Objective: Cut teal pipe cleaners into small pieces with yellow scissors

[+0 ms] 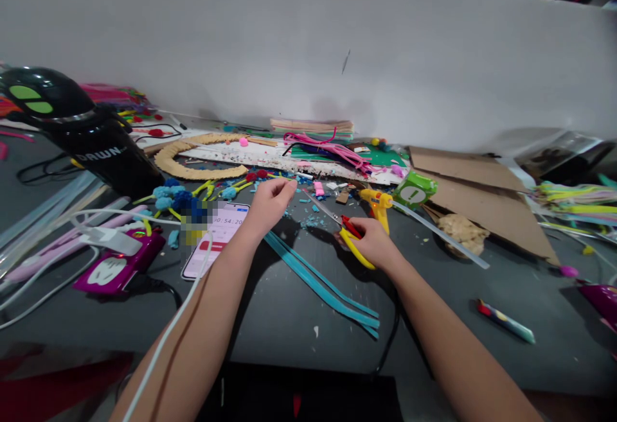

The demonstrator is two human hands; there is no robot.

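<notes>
My right hand grips a pair of scissors with yellow and red handles. Their metal blades point up and left toward my left hand. That hand is closed in a pinch at the fingertips; whatever it holds is too small to make out. Light-blue pipe cleaners lie on the table below and between the hands. Small blue clippings are scattered near the blades. A phone showing a timer lies beside my left wrist, partly covered by the forearm.
A yellow glue gun with a long glue stick lies just beyond my right hand. Cardboard and a marker-like tube are to the right. A black bottle, purple power strip and white cables stand or lie left.
</notes>
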